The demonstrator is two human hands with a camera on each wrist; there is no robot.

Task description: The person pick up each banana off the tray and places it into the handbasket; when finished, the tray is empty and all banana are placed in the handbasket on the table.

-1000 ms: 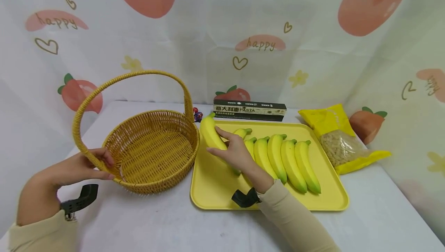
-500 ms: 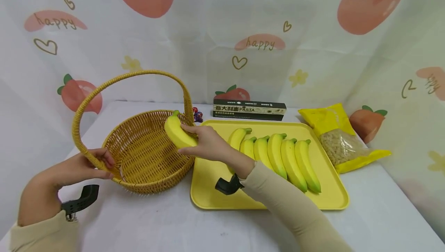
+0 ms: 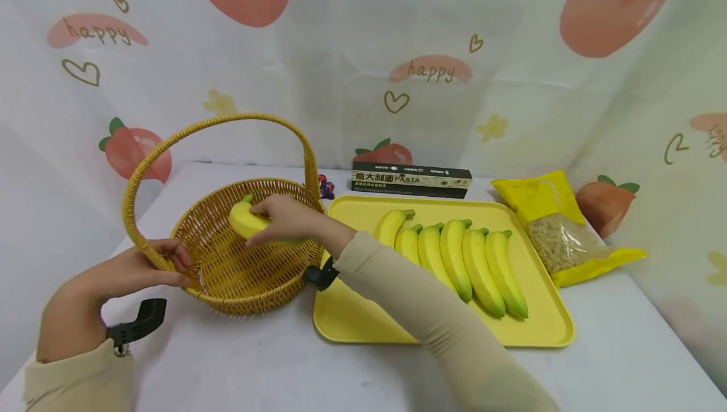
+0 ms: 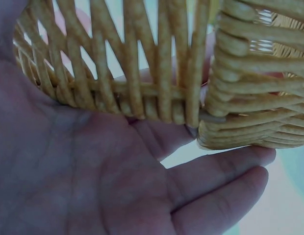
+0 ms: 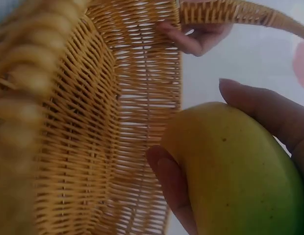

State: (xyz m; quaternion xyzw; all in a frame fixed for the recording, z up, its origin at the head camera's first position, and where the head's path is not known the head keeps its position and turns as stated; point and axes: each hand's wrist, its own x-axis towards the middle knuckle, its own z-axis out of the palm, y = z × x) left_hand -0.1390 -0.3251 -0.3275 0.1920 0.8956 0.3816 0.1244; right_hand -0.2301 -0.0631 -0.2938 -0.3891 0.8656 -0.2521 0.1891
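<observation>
— So, where is the banana (image 3: pixel 245 221) sitting?

— The right hand (image 3: pixel 284 217) is gripping it from above, fingers and thumb curled round its body, and holding it over the open mouth of the basket (image 3: pixel 238 273), inside the rim and under the arch of the handle (image 3: pixel 221 123). The right wrist view is showing thumb and fingertip wrapping the fruit, with the woven wall just beside it. Whether the banana is touching the basket floor, I cannot tell.

— And the other hand?

— The left hand (image 3: pixel 133 271) is holding the near-left edge where the handle is meeting the rim. In the left wrist view the palm is lying under the weave with the fingers fairly straight, while the head view is showing the fingertips curling over the rim.

— How much room is there in the basket?

— The woven floor is lying bare below the banana, and the right forearm is crossing the rim on its right side.

— What is lying beyond it?

— The tray (image 3: pixel 545 330) is sitting just beside the basket, five bananas (image 3: pixel 454 257) lying side by side across its middle, with bare yellow at its near edge. A pasta box (image 3: pixel 411 179) is lying behind the tray, and a yellow bag (image 3: pixel 553 223) is resting off its right edge. All of it is standing on the white table (image 3: pixel 255 361).
</observation>
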